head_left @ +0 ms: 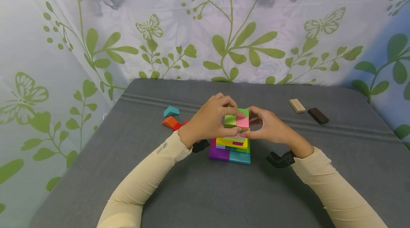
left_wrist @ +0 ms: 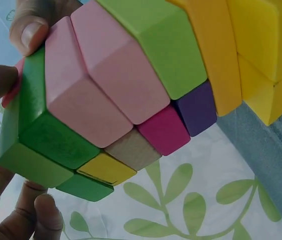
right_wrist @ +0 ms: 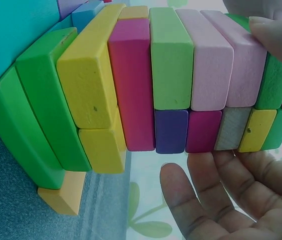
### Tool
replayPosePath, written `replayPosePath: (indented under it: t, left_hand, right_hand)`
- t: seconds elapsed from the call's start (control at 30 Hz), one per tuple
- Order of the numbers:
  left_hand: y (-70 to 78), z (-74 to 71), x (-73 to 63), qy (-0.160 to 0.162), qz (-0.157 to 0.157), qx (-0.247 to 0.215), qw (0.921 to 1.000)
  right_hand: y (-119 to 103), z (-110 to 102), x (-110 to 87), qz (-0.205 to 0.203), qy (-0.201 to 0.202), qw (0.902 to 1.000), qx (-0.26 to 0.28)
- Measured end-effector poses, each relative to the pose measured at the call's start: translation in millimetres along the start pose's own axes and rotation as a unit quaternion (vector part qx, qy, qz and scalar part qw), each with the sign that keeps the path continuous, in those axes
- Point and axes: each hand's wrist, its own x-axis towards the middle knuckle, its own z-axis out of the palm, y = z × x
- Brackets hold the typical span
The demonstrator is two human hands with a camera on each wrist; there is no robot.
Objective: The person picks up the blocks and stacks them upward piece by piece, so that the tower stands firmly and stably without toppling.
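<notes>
A tower of colourful wooden blocks [head_left: 232, 143] stands on the grey table, wider at its base. Near its top, my left hand [head_left: 207, 118] pinches a pink block [head_left: 242, 123] between thumb and index finger. A light green block [head_left: 230, 120] lies beside it. From the right, my right hand [head_left: 273, 125] holds the tower's upper layers, thumb at the front and fingers behind. In the right wrist view, its fingertips touch the underside of a grey block [right_wrist: 231, 129] and a yellow block [right_wrist: 257, 130]. The left wrist view shows stacked pale pink blocks [left_wrist: 123, 65].
Left of the tower lie a teal triangular block [head_left: 171, 111], an orange block [head_left: 170, 121] and red pieces partly behind my left hand. To the right are a beige block [head_left: 297, 105] and a dark brown block [head_left: 318, 115]. A leaf-patterned curtain [head_left: 179, 28] hangs behind the table.
</notes>
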Motion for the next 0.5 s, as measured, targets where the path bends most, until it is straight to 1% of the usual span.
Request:
replayPosePath:
  t: [0.1,0.33,0.5]
  left_hand:
    - [-1.1,1.6,-0.4,0.006,0.004,-0.003,1.0000]
    - [-1.4,2.8,0.5,0.019,0.030,-0.010,0.9993]
    - [-2.0,2.3,0.7,0.014,0.029,-0.015,0.9994]
  right_hand:
    - [0.0,0.1,0.0,-0.001,-0.001,1.0000,0.002]
    - [1.2,-0.4,0.0,-0.005,-0.002,1.0000,0.005]
    - [1.0,-0.5,-0.2,0.001,-0.001,1.0000,0.003]
